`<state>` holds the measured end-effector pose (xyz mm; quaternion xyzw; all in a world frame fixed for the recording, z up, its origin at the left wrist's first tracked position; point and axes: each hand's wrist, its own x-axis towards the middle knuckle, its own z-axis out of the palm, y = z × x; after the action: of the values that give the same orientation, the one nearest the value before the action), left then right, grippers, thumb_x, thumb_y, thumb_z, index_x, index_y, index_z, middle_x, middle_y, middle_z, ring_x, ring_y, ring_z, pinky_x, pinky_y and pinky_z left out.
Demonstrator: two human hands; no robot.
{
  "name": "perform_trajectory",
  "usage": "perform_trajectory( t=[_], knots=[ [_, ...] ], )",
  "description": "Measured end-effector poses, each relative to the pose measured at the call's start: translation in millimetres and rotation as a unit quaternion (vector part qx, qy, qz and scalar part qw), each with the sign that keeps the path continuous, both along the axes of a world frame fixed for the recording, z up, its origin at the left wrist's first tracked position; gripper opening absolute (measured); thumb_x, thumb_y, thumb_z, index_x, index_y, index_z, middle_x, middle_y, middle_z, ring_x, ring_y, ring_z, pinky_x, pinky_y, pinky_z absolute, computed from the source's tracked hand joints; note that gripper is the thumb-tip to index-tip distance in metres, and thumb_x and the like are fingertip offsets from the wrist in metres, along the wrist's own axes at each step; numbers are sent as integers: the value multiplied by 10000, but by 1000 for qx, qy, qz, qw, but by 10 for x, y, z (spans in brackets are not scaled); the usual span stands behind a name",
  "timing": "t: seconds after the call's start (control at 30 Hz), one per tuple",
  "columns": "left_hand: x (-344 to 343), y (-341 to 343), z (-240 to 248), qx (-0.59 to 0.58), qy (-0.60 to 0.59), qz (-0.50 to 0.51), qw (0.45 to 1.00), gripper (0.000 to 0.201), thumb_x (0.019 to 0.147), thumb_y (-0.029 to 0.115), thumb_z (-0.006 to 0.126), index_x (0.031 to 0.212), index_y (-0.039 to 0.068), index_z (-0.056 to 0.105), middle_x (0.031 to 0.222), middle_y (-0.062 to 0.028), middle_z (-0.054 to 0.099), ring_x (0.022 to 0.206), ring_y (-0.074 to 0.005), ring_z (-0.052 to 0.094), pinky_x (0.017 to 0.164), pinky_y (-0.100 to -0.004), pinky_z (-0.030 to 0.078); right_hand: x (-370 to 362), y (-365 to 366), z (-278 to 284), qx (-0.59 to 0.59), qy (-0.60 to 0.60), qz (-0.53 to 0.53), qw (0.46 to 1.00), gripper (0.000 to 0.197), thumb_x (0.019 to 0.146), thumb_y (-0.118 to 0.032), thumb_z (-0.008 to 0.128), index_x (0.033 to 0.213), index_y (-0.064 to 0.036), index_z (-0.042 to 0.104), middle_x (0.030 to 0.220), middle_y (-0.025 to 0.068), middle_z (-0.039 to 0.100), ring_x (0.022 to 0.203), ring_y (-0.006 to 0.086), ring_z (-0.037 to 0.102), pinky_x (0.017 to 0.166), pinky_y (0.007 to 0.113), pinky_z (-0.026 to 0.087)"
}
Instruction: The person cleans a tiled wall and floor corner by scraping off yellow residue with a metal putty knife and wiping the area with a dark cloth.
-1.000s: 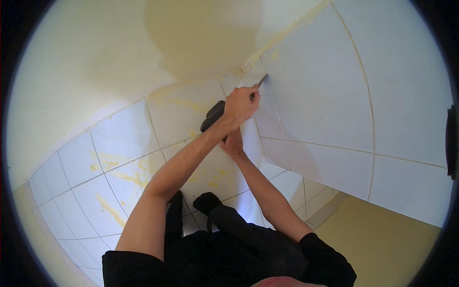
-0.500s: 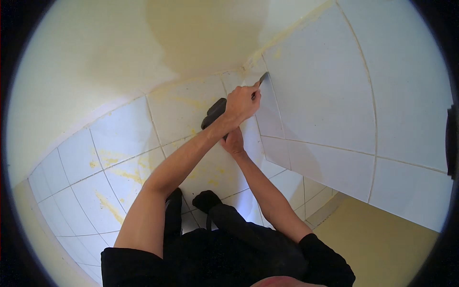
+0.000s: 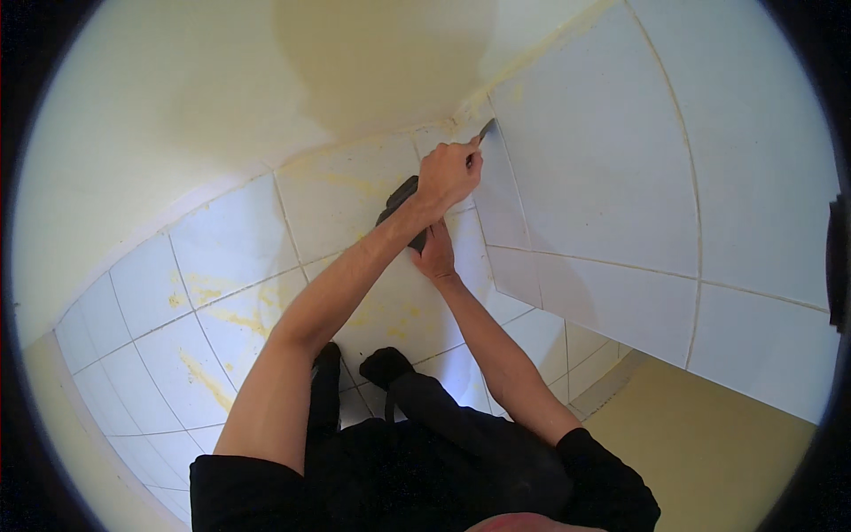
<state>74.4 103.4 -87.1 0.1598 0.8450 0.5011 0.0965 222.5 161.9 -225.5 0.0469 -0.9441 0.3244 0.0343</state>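
My left hand (image 3: 449, 174) is closed round a small putty knife (image 3: 487, 131). Its blade tip touches or nearly touches the white wall tile (image 3: 603, 168) on the right, close to a grout line near the corner. Below and partly behind the left wrist, my right hand (image 3: 435, 252) grips a dark grey object (image 3: 402, 197) with a rounded end. The left forearm crosses over this object and hides its middle, so its kind cannot be made out.
Yellowish smears (image 3: 206, 379) mark the white floor tiles (image 3: 235, 217). A cream wall (image 3: 177, 106) rises beyond them, with a shadow on it. My dark-covered feet (image 3: 386, 365) stand on the tiles below my hands. At the lower right lies a yellowish-brown surface (image 3: 709, 403).
The left hand and the putty knife have shifted slightly upward along the wall tile. The right hand with the dark grey object has also moved up a little.
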Motion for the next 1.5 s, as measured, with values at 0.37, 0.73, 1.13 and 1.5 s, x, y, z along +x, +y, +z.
perform_trajectory(
  t=[0.37,0.73,1.13,1.5],
  knots=[
    [133,-12,-344,114,81,19,990,302,889,192,586,1170,118,670,713,-181,630,618,-341,623,585,-412,499,1,-34,11,26,32,-16,999,710,662,-74,681,1313,44,423,1337,257,432,1321,455,341,1122,483,296],
    [63,11,-317,102,104,28,989,335,883,173,585,1209,143,658,719,-106,659,615,-285,635,574,-393,508,-36,-46,111,12,55,-11,998,679,687,-105,675,1306,39,435,1336,255,436,1300,464,357,1118,493,299],
    [64,138,-318,133,19,81,988,342,888,195,581,1220,157,652,729,-151,651,628,-314,637,596,-400,504,-32,-19,59,26,14,-13,999,667,741,-220,708,1309,13,448,1336,239,457,1277,448,384,1094,478,314],
    [163,143,-297,129,1,84,988,346,882,233,575,1212,169,656,658,-176,614,601,-320,630,601,-391,509,3,-11,-48,21,8,1,1000,688,715,-167,703,1319,30,437,1356,252,426,1308,462,346,1124,491,284]
  ],
)
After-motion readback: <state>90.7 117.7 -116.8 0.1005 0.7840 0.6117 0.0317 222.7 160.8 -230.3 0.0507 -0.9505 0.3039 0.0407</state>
